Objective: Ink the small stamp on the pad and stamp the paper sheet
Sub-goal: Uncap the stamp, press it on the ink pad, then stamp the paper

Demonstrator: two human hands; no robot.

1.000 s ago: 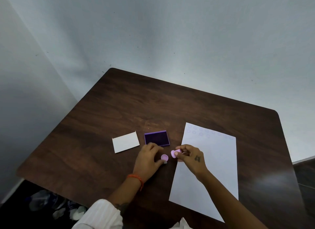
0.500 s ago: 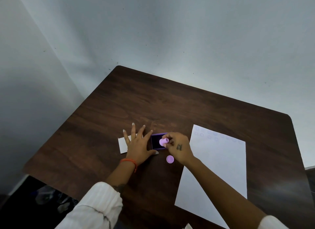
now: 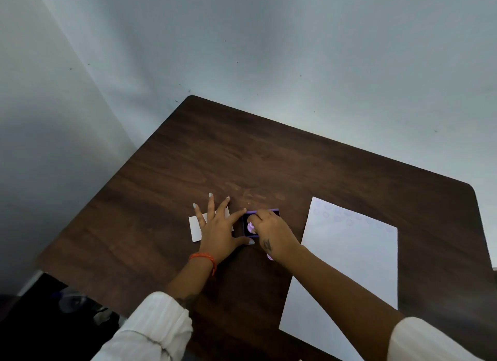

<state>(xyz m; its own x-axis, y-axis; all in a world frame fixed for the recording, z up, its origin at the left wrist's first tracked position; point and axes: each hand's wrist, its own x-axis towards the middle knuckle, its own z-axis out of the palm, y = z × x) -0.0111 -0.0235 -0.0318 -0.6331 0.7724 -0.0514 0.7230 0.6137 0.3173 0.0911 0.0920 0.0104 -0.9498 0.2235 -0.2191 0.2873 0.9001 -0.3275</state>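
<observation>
Now we press the small stamp into the pad with our right hand pinching it, while our left hand lies open and flat just left of the pad to steady it, paper sheet waiting to the pad's right

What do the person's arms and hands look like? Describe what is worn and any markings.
Left hand: pale polished nails, an orange-red thread bracelet at the wrist, a dark tattoo partly showing above the pushed-up white ribbed sleeve. Right hand: a small dark tattoo on its back, a white sleeve pushed up.
</observation>
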